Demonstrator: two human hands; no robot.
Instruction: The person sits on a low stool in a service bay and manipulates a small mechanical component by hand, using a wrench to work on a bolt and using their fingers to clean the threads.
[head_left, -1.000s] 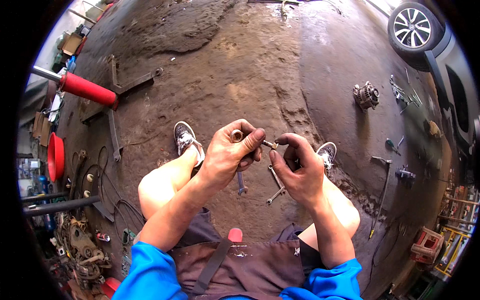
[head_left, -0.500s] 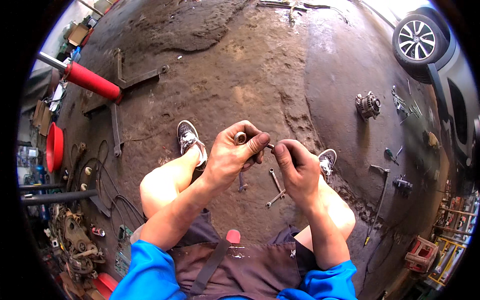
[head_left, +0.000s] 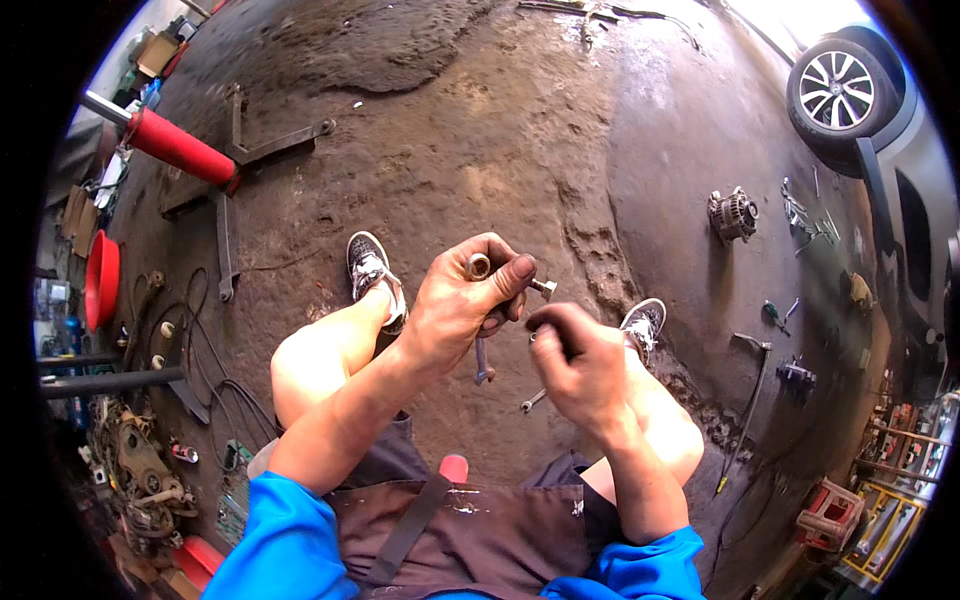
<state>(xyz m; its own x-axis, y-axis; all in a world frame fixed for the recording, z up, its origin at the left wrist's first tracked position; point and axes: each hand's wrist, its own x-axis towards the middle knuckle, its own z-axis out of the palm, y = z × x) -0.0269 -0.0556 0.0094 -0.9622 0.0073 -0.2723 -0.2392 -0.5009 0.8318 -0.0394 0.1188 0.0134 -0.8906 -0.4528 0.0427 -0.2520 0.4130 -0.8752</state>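
My left hand (head_left: pixel 455 300) is closed, with a small metal bolt (head_left: pixel 543 288) pinched at the thumb tip, its head pointing right. In the same hand a round, hollow metal piece like a socket (head_left: pixel 478 266) shows above the curled index finger. My right hand (head_left: pixel 580 362) is just right of and below the bolt, apart from it; its fingers are curled and slightly blurred, and whatever they may hold is hidden. Below my left hand the end of a wrench (head_left: pixel 485 373) shows; whether it is held or lies on the floor I cannot tell. Another wrench (head_left: pixel 533 402) lies partly behind my right hand.
On the dirty floor to the right are an alternator (head_left: pixel 733 214), a screwdriver (head_left: pixel 775 315), a long-handled bar (head_left: pixel 750 410) and a dark part (head_left: pixel 796 372). A car wheel (head_left: pixel 838 90) stands far right. A red cylinder stand (head_left: pixel 180 145), red bowl (head_left: pixel 102 280) and cables are left.
My right hand has come off the bolt and moved down a little, leaving the bolt's head bare in my left hand. The whole view has shifted slightly.
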